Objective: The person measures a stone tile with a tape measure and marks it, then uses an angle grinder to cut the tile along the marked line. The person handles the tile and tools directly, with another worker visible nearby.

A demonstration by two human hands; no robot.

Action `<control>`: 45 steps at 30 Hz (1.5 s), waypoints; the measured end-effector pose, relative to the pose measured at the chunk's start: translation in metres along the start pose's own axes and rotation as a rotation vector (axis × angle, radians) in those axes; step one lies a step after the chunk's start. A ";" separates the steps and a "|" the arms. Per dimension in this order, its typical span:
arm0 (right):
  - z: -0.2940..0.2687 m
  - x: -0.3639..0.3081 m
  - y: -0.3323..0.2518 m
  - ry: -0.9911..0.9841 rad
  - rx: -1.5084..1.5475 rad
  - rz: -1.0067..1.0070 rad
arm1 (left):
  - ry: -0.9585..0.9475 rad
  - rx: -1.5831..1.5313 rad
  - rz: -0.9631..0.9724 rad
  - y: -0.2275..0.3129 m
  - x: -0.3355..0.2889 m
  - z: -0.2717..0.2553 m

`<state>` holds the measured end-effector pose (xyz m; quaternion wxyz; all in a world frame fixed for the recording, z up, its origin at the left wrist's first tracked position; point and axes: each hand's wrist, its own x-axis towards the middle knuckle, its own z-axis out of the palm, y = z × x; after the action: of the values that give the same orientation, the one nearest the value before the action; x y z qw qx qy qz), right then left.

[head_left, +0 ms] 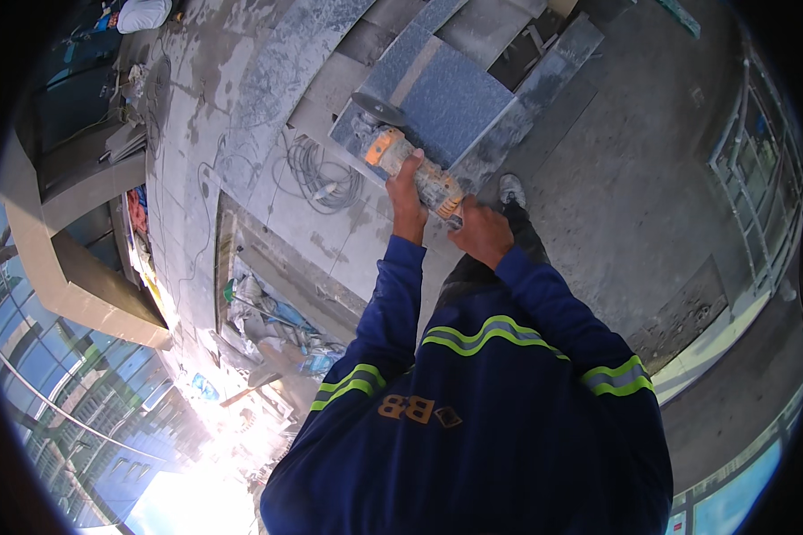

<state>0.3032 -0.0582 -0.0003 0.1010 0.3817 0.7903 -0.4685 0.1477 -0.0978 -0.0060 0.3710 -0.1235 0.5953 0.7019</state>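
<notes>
Both of my hands are on a dusty yellow-orange angle grinder [417, 175]. My left hand [406, 198] wraps round the middle of its body. Closer to me, my right hand [484, 232] grips the rear end. A dark round cutting disc [379, 109] sits at the far end of the tool. The disc is over the left corner of a grey-blue stone slab [462, 98]; whether it touches the stone I cannot tell. A lighter band crosses the slab's upper part.
A coiled cable [323, 178] lies on the paving left of the grinder. Further left, a recess [281, 312] holds rubble and plastic bags. More stone slabs [343, 80] lie beyond. My shoe [511, 190] stands right of the slab. A metal railing [749, 178] runs at the far right.
</notes>
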 end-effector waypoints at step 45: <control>-0.009 0.012 -0.007 -0.080 0.079 0.016 | 0.030 0.045 -0.042 0.006 0.014 0.001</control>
<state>0.2922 -0.0467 0.0027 0.1212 0.3726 0.7635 -0.5134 0.1343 -0.0912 -0.0101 0.3793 -0.1382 0.6138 0.6784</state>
